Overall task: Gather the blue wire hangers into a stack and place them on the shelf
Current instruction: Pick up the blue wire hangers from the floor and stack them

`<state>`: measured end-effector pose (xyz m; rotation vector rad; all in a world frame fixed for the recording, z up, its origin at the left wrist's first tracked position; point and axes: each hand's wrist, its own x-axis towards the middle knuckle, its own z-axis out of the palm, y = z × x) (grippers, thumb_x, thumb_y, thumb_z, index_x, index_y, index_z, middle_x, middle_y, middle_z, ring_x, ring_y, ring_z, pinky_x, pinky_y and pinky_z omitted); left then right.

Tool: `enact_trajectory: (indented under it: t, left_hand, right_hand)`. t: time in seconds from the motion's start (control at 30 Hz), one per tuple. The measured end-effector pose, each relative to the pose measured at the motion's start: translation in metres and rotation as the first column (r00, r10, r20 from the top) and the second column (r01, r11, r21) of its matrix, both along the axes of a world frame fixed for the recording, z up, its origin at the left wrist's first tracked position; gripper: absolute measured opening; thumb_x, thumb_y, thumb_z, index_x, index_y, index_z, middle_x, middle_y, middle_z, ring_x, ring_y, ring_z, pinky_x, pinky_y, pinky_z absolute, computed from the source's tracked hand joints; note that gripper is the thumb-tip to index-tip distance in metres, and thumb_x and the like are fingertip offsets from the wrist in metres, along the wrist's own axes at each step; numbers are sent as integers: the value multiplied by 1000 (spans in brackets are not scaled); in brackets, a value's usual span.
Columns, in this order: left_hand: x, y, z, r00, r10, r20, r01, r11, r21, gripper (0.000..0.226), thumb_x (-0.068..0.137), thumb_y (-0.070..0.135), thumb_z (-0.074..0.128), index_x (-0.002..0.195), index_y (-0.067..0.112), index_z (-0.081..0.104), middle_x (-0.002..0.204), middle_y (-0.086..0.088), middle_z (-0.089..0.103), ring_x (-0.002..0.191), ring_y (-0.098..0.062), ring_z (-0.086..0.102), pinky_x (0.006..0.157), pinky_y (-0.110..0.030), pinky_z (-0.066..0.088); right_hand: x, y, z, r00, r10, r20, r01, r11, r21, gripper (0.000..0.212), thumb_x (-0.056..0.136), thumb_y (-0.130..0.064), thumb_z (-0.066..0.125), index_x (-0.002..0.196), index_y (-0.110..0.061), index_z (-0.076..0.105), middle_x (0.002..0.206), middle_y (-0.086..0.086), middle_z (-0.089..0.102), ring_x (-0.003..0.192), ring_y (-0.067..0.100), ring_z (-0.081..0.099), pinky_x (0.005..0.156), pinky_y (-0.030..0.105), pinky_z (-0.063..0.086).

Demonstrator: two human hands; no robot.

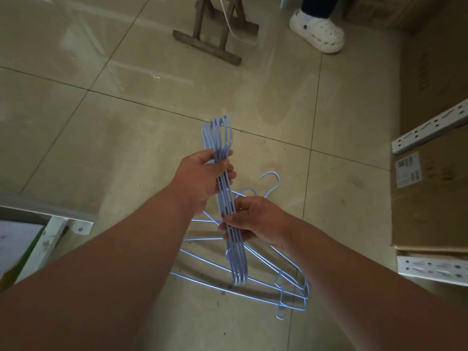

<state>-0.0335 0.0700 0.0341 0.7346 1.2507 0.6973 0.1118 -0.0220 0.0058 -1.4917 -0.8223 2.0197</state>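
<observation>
A stack of several blue wire hangers (219,138) is held edge-on above the tiled floor, running from far to near. My left hand (202,181) grips the stack near its far end, fingers wrapped around the wires. My right hand (258,220) grips the same stack nearer to me, thumb on top. Below them, more blue wire hangers (286,287) lie loose on the floor, overlapping, their hooks pointing to the far right.
A metal shelf (430,129) with perforated white posts holds a large cardboard box (430,198) at the right. A wooden stand (210,44) and another person's white shoe (319,32) are at the far side. A white frame (50,239) is at the left.
</observation>
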Motion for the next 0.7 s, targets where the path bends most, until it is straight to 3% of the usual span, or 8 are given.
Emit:
enact_trajectory:
  t: [0.1, 0.17, 0.23, 0.27, 0.3, 0.37, 0.6, 0.7]
  left_hand:
    - [-2, -2, -2, 1000, 1, 6, -1, 1000, -11, 21, 99, -1, 64, 113, 9, 75, 96, -20, 70, 87, -32, 74, 88, -48, 62]
    - [-5, -1, -4, 1000, 8, -7, -8, 1000, -6, 21, 98, -2, 65, 111, 9, 76, 94, -19, 71, 83, -30, 74, 89, -49, 62]
    - [-7, 0, -5, 999, 18, -32, -17, 1000, 6, 23, 95, -5, 66, 110, 10, 76, 90, -17, 71, 81, -30, 73, 89, -50, 62]
    - [-8, 1, -5, 999, 22, -44, -22, 1000, 11, 25, 94, -7, 67, 108, 11, 76, 89, -17, 72, 80, -30, 72, 89, -50, 62]
    - [-9, 2, -6, 998, 25, -59, -24, 1000, 17, 26, 93, -8, 67, 106, 12, 76, 87, -16, 72, 80, -30, 72, 89, -51, 62]
    - [-10, 2, -6, 995, 31, -94, -28, 999, 33, 28, 92, -9, 66, 102, 15, 76, 86, -16, 72, 80, -31, 70, 84, -52, 63]
    - [-8, 4, -6, 984, 94, -152, -85, 994, 68, 27, 90, -10, 64, 96, 15, 75, 82, -16, 69, 74, -29, 67, 77, -42, 59]
    - [-9, 5, -5, 980, 113, -161, -103, 992, 68, 27, 90, -9, 64, 96, 16, 75, 89, -19, 69, 76, -29, 67, 74, -39, 58]
  right_hand:
    - [10, -3, -21, 994, -42, 102, 47, 998, -49, 31, 102, -36, 60, 96, -8, 72, 87, 14, 76, 75, 25, 73, 74, 38, 62]
    - [28, -13, -49, 906, -75, 416, 66, 997, 36, 32, 99, -43, 61, 80, -19, 72, 77, 2, 75, 71, 18, 68, 78, 42, 58]
    - [52, -31, -74, 604, -22, 797, -109, 988, 110, 16, 97, -36, 65, 89, -23, 70, 87, -1, 72, 84, 20, 66, 86, 35, 49]
    - [63, -42, -82, 459, 28, 888, -169, 984, 56, 15, 94, -34, 67, 102, -21, 69, 101, 4, 72, 98, 24, 67, 91, 33, 47]
    - [72, -52, -89, 379, 96, 920, -176, 984, -30, 30, 91, -34, 69, 115, -17, 65, 114, 8, 69, 111, 29, 65, 97, 33, 47]
    - [84, -69, -97, 333, 217, 918, -160, 972, -172, 45, 84, -36, 72, 123, -18, 57, 122, 9, 60, 118, 32, 62, 100, 36, 49]
    - [89, -89, -112, 308, 343, 887, -256, 928, -270, 6, 92, -20, 55, 95, -23, 52, 91, 6, 67, 96, 34, 71, 75, 32, 51]
    - [84, -85, -109, 284, 359, 889, -265, 920, -287, 12, 89, -15, 56, 99, -21, 59, 97, 9, 72, 98, 34, 71, 75, 31, 50]
